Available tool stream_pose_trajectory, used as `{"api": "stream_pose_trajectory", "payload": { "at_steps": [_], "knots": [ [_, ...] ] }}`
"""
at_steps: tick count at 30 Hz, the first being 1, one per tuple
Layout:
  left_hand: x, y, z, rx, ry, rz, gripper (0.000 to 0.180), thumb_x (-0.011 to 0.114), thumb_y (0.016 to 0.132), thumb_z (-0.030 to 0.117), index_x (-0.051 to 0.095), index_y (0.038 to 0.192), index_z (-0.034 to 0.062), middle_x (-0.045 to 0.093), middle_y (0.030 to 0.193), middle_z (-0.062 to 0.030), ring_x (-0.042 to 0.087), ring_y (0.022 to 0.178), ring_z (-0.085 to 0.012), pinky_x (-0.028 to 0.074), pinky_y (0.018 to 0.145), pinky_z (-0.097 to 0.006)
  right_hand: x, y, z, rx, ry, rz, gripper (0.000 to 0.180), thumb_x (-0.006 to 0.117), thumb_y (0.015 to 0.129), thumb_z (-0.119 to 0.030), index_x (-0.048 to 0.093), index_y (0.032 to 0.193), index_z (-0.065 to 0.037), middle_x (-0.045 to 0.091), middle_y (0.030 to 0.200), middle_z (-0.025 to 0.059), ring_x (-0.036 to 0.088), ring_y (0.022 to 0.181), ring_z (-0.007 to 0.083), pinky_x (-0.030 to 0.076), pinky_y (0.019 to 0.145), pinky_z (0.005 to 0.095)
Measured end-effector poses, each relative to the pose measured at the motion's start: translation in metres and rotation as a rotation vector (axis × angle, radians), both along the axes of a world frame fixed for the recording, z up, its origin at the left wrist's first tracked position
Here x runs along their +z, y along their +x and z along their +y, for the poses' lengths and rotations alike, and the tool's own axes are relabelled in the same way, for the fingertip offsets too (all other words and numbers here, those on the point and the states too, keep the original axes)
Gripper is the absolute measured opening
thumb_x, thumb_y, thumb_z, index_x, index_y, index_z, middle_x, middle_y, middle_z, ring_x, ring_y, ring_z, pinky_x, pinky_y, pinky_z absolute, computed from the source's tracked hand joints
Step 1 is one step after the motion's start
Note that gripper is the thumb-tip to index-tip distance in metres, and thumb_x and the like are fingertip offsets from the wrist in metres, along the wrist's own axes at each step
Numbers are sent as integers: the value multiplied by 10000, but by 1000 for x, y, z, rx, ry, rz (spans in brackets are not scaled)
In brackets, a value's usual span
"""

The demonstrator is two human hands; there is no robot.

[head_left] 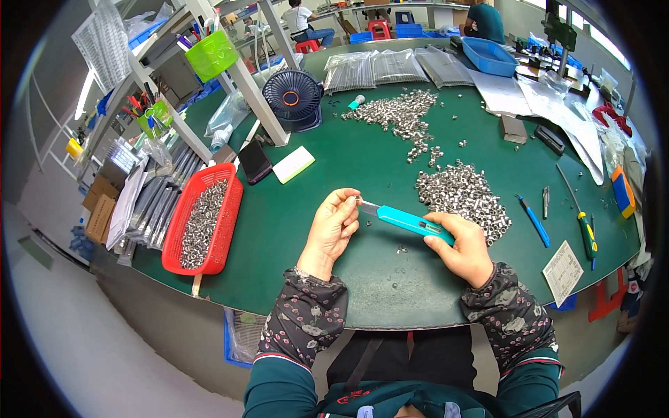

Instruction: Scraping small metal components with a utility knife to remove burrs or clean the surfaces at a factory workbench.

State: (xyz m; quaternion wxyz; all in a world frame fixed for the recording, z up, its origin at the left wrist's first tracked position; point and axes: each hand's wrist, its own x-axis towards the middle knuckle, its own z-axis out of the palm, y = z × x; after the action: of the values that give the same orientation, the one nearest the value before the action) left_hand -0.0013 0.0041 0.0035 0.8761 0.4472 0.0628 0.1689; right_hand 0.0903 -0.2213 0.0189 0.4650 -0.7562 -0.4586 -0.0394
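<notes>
My right hand grips a turquoise utility knife by its handle, blade pointing left. Its blade tip meets a small metal part pinched in the fingertips of my left hand; the part itself is mostly hidden by the fingers. Both hands hover over the green table, near its front edge. Just right of the hands lies a pile of small silver metal rings. A few loose rings lie under the knife.
A red basket of metal parts sits at the left. A second ring pile, a small dark fan, a phone, a blue tray and screwdrivers lie around. Other people sit at the far table.
</notes>
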Motion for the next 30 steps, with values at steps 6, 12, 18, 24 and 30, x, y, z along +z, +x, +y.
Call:
{"api": "stream_pose_trajectory", "payload": {
  "at_steps": [6, 12, 18, 24, 30],
  "knots": [
    [-4, 0, -2, -27, -7, -40, 101, 532, 854, 116, 535, 933, 53, 526, 838, -25, 336, 509, -38, 248, 379, -147, 2, 1, -1, 84, -46, 240, 285, 622, 726, -137, 578, 981, -17, 598, 806, 103, 568, 682, 170, 446, 639, 275],
    [-4, 0, -3, -14, 72, -37, 103, 551, 847, 123, 537, 907, 41, 495, 771, 4, 329, 502, -27, 238, 383, -148, -3, 5, -2, 46, -2, 19, 286, 630, 728, -192, 581, 977, -61, 568, 730, 93, 560, 614, 251, 440, 558, 336],
    [-2, -1, -3, 43, 2, -2, 107, 522, 867, 147, 531, 891, 43, 492, 765, -8, 328, 502, -27, 240, 380, -146, 6, 1, 0, -231, 88, -377, 364, 678, 638, -104, 555, 980, -92, 458, 668, 69, 498, 570, 233, 403, 502, 340],
    [2, 0, -2, 67, -3, 11, 118, 494, 882, 150, 526, 921, 43, 507, 788, -21, 337, 493, -29, 249, 368, -142, 3, 5, 2, -264, -84, -582, 373, 644, 644, -62, 545, 1003, -79, 467, 718, 66, 492, 654, 229, 415, 521, 331],
    [3, -2, -4, 34, -35, 9, 131, 490, 877, 113, 529, 971, 30, 510, 789, -24, 337, 492, -26, 251, 368, -141, 7, -1, 0, -252, -76, -474, 376, 628, 666, -71, 534, 1031, -81, 462, 716, 70, 501, 657, 231, 418, 521, 344]
  ]
}}
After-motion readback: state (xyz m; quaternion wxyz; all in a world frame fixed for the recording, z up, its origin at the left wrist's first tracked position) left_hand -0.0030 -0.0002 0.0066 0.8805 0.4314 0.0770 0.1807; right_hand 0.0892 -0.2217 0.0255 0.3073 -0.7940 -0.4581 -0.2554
